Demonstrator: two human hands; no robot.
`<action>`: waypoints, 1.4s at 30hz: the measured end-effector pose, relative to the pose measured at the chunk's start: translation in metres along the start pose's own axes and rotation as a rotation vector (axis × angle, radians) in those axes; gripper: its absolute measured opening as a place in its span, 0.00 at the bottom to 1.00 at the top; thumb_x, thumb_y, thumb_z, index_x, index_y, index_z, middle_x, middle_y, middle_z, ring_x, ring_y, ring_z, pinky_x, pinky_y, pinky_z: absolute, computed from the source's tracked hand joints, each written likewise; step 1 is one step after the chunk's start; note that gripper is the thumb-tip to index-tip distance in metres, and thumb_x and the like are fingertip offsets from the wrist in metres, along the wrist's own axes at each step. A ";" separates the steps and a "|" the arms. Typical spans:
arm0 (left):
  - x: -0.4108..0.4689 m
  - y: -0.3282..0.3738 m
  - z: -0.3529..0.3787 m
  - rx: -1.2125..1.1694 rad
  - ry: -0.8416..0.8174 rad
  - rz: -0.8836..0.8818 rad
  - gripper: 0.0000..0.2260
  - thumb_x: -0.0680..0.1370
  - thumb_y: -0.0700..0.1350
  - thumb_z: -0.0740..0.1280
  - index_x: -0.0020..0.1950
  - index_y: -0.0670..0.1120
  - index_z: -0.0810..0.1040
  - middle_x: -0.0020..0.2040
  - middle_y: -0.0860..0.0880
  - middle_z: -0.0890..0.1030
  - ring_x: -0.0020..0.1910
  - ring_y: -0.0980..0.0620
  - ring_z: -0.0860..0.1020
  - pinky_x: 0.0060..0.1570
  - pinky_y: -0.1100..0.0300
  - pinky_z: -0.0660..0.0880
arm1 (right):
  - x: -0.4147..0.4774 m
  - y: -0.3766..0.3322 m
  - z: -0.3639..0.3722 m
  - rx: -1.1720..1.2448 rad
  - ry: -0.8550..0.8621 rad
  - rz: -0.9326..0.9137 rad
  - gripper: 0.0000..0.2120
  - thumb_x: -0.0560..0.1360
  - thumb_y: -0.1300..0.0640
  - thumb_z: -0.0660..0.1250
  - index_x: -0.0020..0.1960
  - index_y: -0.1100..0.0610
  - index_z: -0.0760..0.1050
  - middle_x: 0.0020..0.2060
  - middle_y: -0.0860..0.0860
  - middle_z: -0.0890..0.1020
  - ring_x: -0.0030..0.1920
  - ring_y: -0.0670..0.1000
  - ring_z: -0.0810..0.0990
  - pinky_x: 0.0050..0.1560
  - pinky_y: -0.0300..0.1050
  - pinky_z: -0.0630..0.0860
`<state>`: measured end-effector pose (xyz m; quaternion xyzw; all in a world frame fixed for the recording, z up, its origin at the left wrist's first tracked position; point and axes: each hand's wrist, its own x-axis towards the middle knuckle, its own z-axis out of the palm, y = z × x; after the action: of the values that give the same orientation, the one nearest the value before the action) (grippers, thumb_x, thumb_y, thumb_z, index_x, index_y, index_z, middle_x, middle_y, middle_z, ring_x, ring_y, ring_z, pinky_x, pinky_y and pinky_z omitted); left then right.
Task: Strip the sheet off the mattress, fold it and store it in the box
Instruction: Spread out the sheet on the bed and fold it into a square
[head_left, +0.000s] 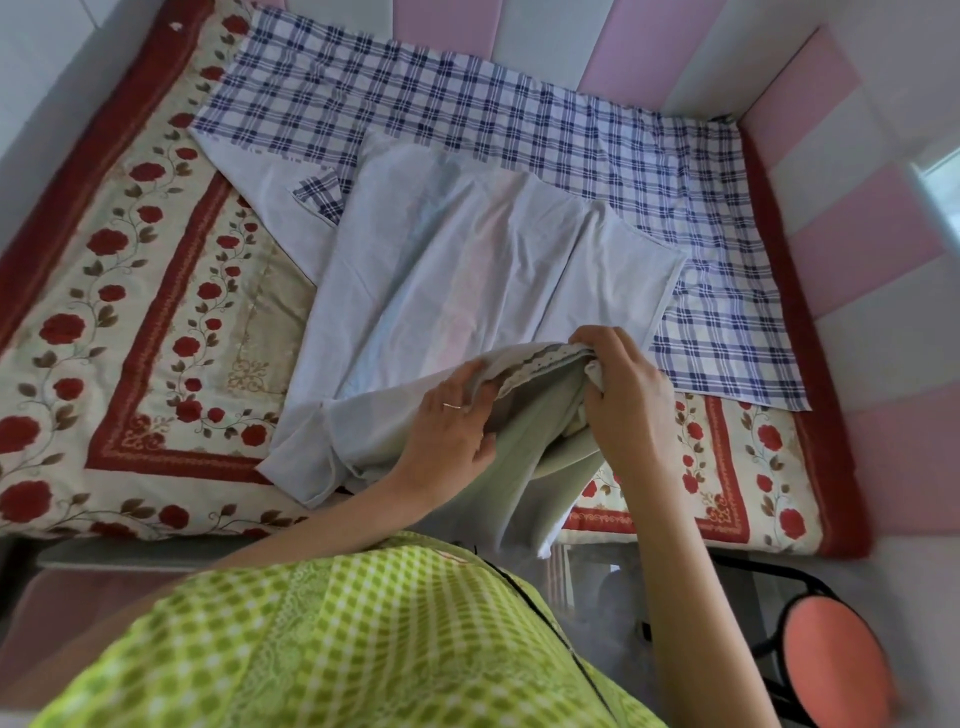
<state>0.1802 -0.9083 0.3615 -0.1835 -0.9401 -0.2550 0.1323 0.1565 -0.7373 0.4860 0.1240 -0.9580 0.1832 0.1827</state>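
Note:
A blue-and-white checked sheet (467, 109) lies partly pulled back across the far half of the mattress (130, 291), its pale underside (441, 270) folded toward me in the middle. My left hand (447, 426) and my right hand (623, 395) both grip the bunched near edge of this sheet above the mattress's front edge. A greyish fold of it hangs down between my hands. The mattress cover is cream with red roses and a red border. A clear plastic box (613, 597) shows on the floor below the bed's front edge, mostly hidden by my right arm.
Pink and white padded panels (810, 218) wall the bed at the back and right. A round orange stool (836, 670) with a black frame stands on the floor at the lower right. My green checked top (337, 639) fills the lower foreground.

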 end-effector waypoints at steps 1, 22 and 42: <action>0.003 -0.001 0.002 0.033 -0.002 0.000 0.30 0.69 0.48 0.71 0.68 0.40 0.67 0.70 0.38 0.63 0.64 0.38 0.68 0.59 0.46 0.71 | 0.001 -0.004 0.000 0.021 -0.003 0.012 0.16 0.68 0.67 0.59 0.53 0.58 0.78 0.46 0.52 0.82 0.31 0.54 0.77 0.29 0.42 0.70; 0.053 -0.025 -0.088 -0.330 0.267 0.082 0.11 0.70 0.37 0.67 0.51 0.43 0.82 0.48 0.48 0.81 0.42 0.51 0.79 0.38 0.57 0.76 | 0.042 -0.025 -0.024 0.344 0.096 0.189 0.03 0.74 0.54 0.70 0.47 0.49 0.82 0.35 0.39 0.79 0.37 0.43 0.78 0.37 0.39 0.74; 0.022 -0.106 -0.085 -0.275 -0.074 -0.270 0.07 0.72 0.36 0.72 0.50 0.41 0.84 0.45 0.47 0.78 0.38 0.56 0.75 0.41 0.61 0.72 | 0.056 0.043 0.023 0.363 0.305 0.693 0.07 0.78 0.50 0.64 0.49 0.49 0.81 0.34 0.43 0.78 0.36 0.45 0.76 0.35 0.41 0.70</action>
<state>0.1300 -1.0328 0.3944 -0.0815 -0.9167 -0.3896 0.0360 0.0863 -0.7173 0.4750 -0.2038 -0.8573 0.4158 0.2252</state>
